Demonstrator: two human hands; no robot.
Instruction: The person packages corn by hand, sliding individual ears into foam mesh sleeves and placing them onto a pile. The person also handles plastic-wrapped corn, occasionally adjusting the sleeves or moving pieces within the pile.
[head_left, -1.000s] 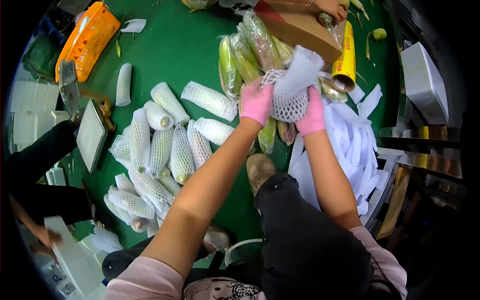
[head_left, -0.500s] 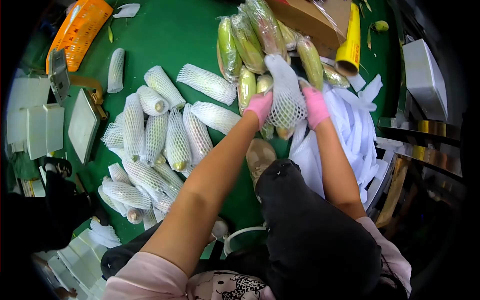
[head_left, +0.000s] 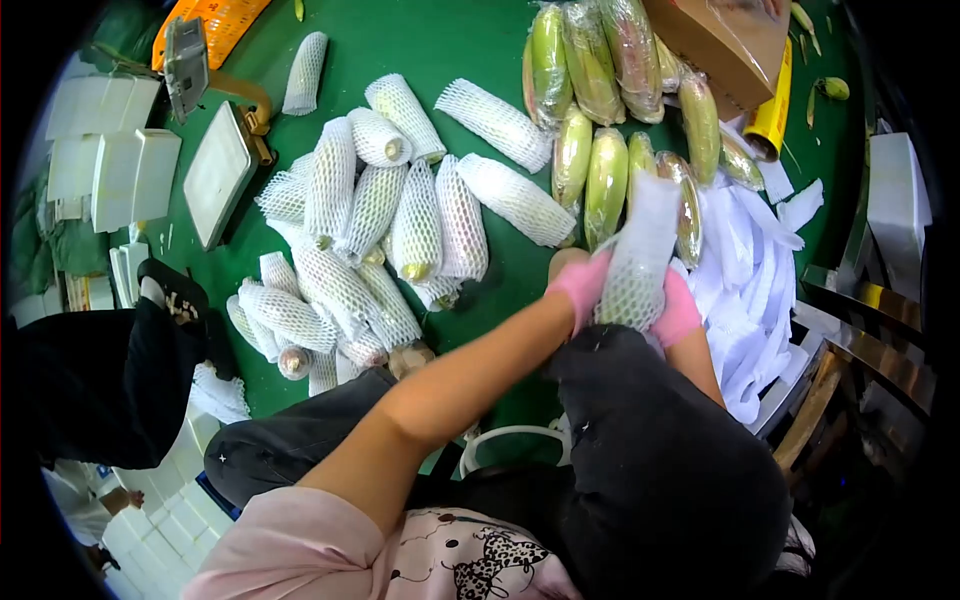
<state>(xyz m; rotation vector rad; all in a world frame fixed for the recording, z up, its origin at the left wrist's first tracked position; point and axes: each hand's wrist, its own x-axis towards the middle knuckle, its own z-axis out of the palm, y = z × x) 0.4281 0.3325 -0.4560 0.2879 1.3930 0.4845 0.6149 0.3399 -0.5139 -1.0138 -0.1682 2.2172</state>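
Note:
Between my two pink-gloved hands is an ear of corn in a white foam net sleeve [head_left: 638,250], held above my knee. The sleeve's narrow upper end points away from me, and the corn inside is mostly hidden. My left hand [head_left: 582,284] is closed around its left side. On the right side, my right hand [head_left: 678,306] grips the lower part, its fingers partly hidden by the sleeve. Just beyond lie several plastic-wrapped ears of corn [head_left: 606,182]. A heap of loose white foam sleeves [head_left: 742,290] lies beside my right hand.
Several net-sleeved ears of corn [head_left: 414,225] are piled at left on the green floor [head_left: 380,30]. Farther left stand a scale [head_left: 218,178] and white foam boxes [head_left: 135,178]. A cardboard box [head_left: 722,50] and yellow roll [head_left: 770,125] are at the back right. Another person's leg [head_left: 110,385] is at left.
Both hands have drawn the sleeved corn back toward my knee, away from the wrapped ears. The sleeve now covers more of the corn's lower end. My view has shifted, too.

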